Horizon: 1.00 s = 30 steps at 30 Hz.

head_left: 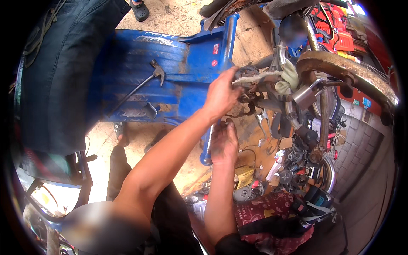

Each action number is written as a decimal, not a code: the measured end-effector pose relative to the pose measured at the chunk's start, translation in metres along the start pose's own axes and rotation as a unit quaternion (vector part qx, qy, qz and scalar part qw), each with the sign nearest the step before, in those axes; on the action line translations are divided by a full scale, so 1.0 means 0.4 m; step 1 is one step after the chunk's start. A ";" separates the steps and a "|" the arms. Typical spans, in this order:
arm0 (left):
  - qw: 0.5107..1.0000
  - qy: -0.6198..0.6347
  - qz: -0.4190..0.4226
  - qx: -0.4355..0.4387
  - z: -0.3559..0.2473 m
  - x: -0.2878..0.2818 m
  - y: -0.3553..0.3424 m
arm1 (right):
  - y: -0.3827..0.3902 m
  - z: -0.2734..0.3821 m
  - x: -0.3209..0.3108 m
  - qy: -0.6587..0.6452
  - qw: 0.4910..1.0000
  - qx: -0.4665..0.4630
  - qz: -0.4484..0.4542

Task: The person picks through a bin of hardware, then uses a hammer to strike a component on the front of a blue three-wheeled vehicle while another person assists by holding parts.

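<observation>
Floor: pale speckled tiles [180,163], overlaid by a blue ridged platform [140,55], on which a steel claw hammer [137,90] is laid.
Rusty dark metal assembly [250,92]: located just beyond the platform's right end; beside it, a pale crumpled cloth [290,78] and a silver padlock [305,97] are seen.
Left hand [221,95]: partly curled at the assembly's near edge; whether anything is gripped cannot be told.
Right hand [225,143]: held lower, palm exposed, fingers loosely bent, nothing visibly grasped.
</observation>
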<state>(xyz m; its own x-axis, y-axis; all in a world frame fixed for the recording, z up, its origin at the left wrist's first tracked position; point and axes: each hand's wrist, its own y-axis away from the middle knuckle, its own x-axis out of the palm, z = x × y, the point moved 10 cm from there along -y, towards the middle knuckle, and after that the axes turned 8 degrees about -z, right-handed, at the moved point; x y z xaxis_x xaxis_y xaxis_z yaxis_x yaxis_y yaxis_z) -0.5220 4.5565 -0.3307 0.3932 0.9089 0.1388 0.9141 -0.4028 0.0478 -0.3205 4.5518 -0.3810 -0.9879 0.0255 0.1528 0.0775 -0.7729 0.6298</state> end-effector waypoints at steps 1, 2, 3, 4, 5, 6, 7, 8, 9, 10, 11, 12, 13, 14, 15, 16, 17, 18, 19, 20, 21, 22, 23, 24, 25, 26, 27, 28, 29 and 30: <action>0.996 -0.018 0.032 -0.082 0.057 -0.020 0.025 | -0.001 -0.002 -0.016 0.002 1.000 0.002 -0.003; 0.991 -0.031 0.014 -0.128 0.080 -0.074 0.056 | -0.004 -0.001 -0.034 0.003 1.000 0.004 -0.007; 0.988 -0.074 -0.011 -0.131 0.107 -0.131 0.090 | -0.005 -0.006 -0.035 0.004 1.000 0.010 -0.005; 0.991 -0.087 -0.011 -0.102 0.139 -0.177 0.132 | 0.002 -0.004 -0.026 0.041 0.999 0.005 -0.006; 0.975 -0.077 0.046 -0.202 0.180 -0.192 0.193 | -0.005 -0.008 -0.028 0.061 0.998 0.007 0.001; 0.977 -0.066 0.072 -0.189 0.165 -0.207 0.228 | -0.005 -0.019 -0.026 0.084 0.996 0.009 0.009; 0.979 -0.036 0.082 -0.185 0.140 -0.202 0.247 | 0.000 -0.032 -0.011 0.084 0.996 0.022 0.031; 0.979 -0.005 0.093 -0.182 0.116 -0.189 0.256 | 0.002 -0.047 0.009 0.083 0.995 0.035 0.052; 0.980 -0.020 0.111 -0.161 0.093 -0.175 0.250 | 0.004 -0.063 0.028 0.082 0.993 0.046 0.072; 0.982 -0.034 0.124 -0.137 0.062 -0.161 0.228 | 0.010 -0.060 0.060 0.064 0.995 0.042 0.065; 0.983 -0.049 0.137 -0.112 0.040 -0.148 0.210 | 0.002 -0.057 0.076 0.043 0.995 0.042 0.076; 0.983 -0.043 0.144 -0.107 0.033 -0.138 0.198 | -0.007 -0.049 0.089 0.022 0.995 0.041 0.086; 0.982 -0.040 0.152 -0.103 0.031 -0.134 0.189 | -0.010 -0.044 0.098 0.027 0.995 0.039 0.084; 0.982 -0.037 0.159 -0.099 0.031 -0.130 0.182 | -0.010 -0.035 0.110 0.032 0.996 0.036 0.081; 0.983 -0.012 0.140 -0.120 0.043 -0.142 0.174 | -0.011 -0.028 0.115 0.037 0.996 0.034 0.079; 0.983 0.014 0.120 -0.141 0.062 -0.161 0.168 | -0.017 -0.025 0.109 0.021 0.996 0.035 0.077; 0.982 0.035 0.097 -0.160 0.084 -0.187 0.158 | -0.025 -0.030 0.106 0.005 0.996 0.041 0.079; 0.986 0.025 0.025 -0.160 0.133 -0.223 0.147 | -0.031 -0.028 0.104 -0.012 0.996 0.047 0.081; 0.979 -0.001 -0.005 -0.203 0.210 -0.265 0.139 | -0.023 -0.007 0.088 0.000 0.999 0.021 0.044; 0.969 -0.027 -0.035 -0.242 0.294 -0.316 0.128 | -0.026 0.008 0.063 0.017 0.999 -0.008 0.035; 0.968 -0.156 -0.038 -0.192 0.345 -0.374 0.101 | -0.025 0.012 0.044 0.042 0.998 -0.027 0.027; 0.948 -0.281 -0.041 -0.144 0.394 -0.428 0.081 | -0.026 0.017 0.011 0.075 0.996 -0.052 -0.007; 0.911 -0.399 -0.041 -0.094 0.435 -0.474 0.061 | -0.016 0.019 -0.003 0.098 0.993 -0.071 0.003; 0.885 -0.459 -0.016 -0.070 0.485 -0.503 0.043 | -0.019 0.010 -0.040 0.117 0.990 -0.079 -0.022; 0.857 -0.513 0.014 -0.048 0.537 -0.525 0.028 | -0.022 0.004 -0.081 0.137 0.985 -0.091 -0.052; 0.824 -0.564 0.046 -0.025 0.595 -0.543 0.018 | -0.022 -0.003 -0.106 0.142 0.984 -0.096 -0.056; 0.806 -0.589 0.056 -0.022 0.668 -0.569 0.003 | -0.021 -0.003 -0.125 0.145 0.982 -0.105 -0.061; 0.789 -0.610 0.072 -0.023 0.735 -0.595 0.005 | -0.023 0.002 -0.148 0.153 0.979 -0.114 -0.073; 0.779 -0.620 0.093 -0.031 0.787 -0.610 0.009 | -0.030 0.009 -0.163 0.155 0.978 -0.125 -0.068; 0.770 -0.627 0.109 -0.034 0.823 -0.618 -0.002 | -0.036 0.013 -0.163 0.156 0.976 -0.142 -0.058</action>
<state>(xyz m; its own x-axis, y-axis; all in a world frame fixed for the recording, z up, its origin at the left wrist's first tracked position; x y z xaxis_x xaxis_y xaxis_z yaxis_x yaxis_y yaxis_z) -0.5872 4.3677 -0.6907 0.3620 0.1907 -0.9125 0.8225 -0.5261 0.2164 -0.2565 4.5646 -0.3961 -0.9840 -0.0362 -0.1747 -0.0347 -0.9217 0.3864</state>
